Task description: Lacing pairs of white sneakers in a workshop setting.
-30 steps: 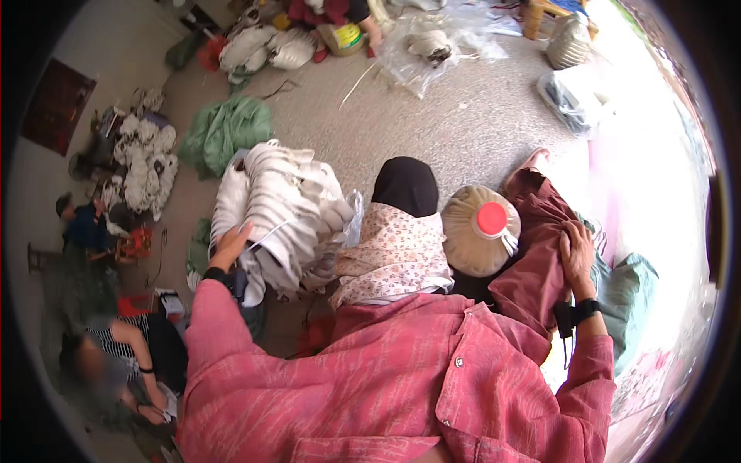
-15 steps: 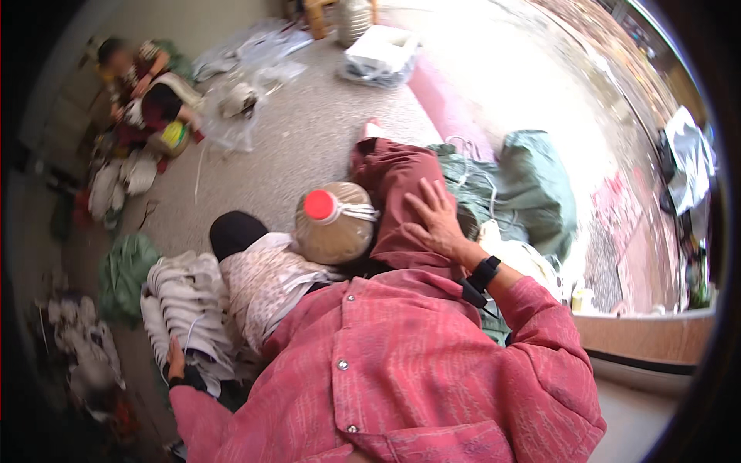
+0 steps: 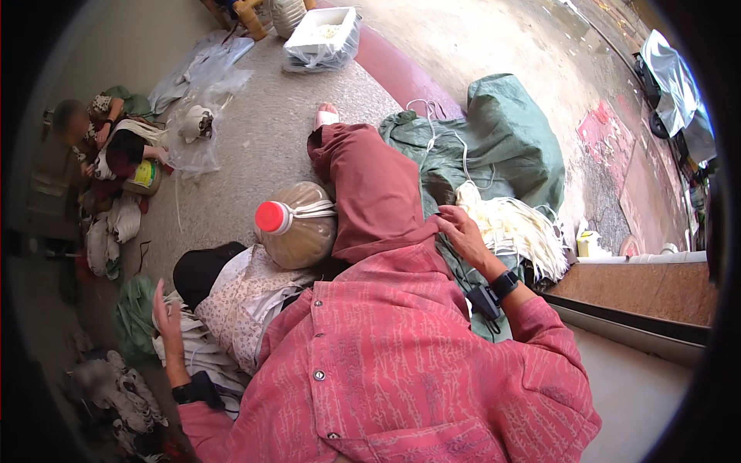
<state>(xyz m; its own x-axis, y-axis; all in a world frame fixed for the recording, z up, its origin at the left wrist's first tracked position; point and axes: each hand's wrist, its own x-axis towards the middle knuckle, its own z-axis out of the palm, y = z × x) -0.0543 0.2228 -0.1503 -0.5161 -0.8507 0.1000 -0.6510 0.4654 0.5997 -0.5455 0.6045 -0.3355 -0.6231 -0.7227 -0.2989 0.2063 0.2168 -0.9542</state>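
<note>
My left hand (image 3: 171, 333) is raised beside a stack of white cloth pieces (image 3: 207, 351), its fingers stretched upward and holding nothing. My right hand (image 3: 468, 238) is at the outer side of my maroon trouser leg (image 3: 378, 193), fingers closed at the edge of the cloth, which peaks toward them. Between my legs stands a large, tilted plastic jug (image 3: 302, 231) with a red cap and white cord tied round its neck. Patterned pale cloth (image 3: 235, 309) covers my other leg, with a black patch at the knee. Just right of my right hand lies a bundle of white strips (image 3: 519, 231).
A big green sack (image 3: 513, 139) with white drawstrings lies to the right. Ahead are a white foam box (image 3: 323, 38) and clear plastic bags (image 3: 197, 135). Another person (image 3: 116, 147) sits at the far left beside white bundles. A tiled ledge (image 3: 641, 289) runs along the right.
My right hand has slid off the top of the trouser leg to its outer edge, and its spread fingers have closed. My left hand has risen beside the white stack. The view has shifted rightward.
</note>
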